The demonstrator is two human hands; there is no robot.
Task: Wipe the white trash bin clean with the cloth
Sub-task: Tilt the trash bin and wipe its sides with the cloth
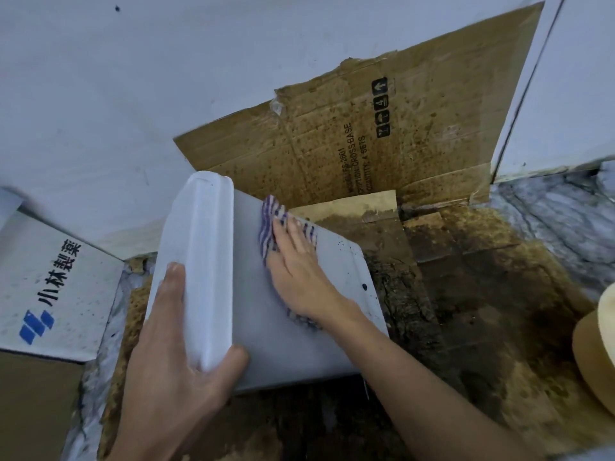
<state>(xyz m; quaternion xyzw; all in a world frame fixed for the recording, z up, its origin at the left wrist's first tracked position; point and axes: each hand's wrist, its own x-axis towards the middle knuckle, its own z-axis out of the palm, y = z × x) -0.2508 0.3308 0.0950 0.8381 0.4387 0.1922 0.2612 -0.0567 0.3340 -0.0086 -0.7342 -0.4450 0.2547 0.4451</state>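
Note:
The white trash bin (336, 327) lies tipped on its side in the middle of the view, its rim toward the left and its base toward the right. My left hand (173, 354) grips the bin's rim, thumb on top and fingers wrapped round the lower edge. My right hand (299, 267) lies flat on the bin's upward-facing side, pressing a blue-and-white striped cloth (269, 224) against it. The cloth shows above the fingertips and under the wrist. A few dark specks mark the bin near its base.
Stained brown cardboard (382, 144) leans on the white wall behind the bin and covers the dirty floor (466, 311). A white box with blue logo and printed characters (56, 287) stands at the left. A tan round object (595, 347) sits at the right edge.

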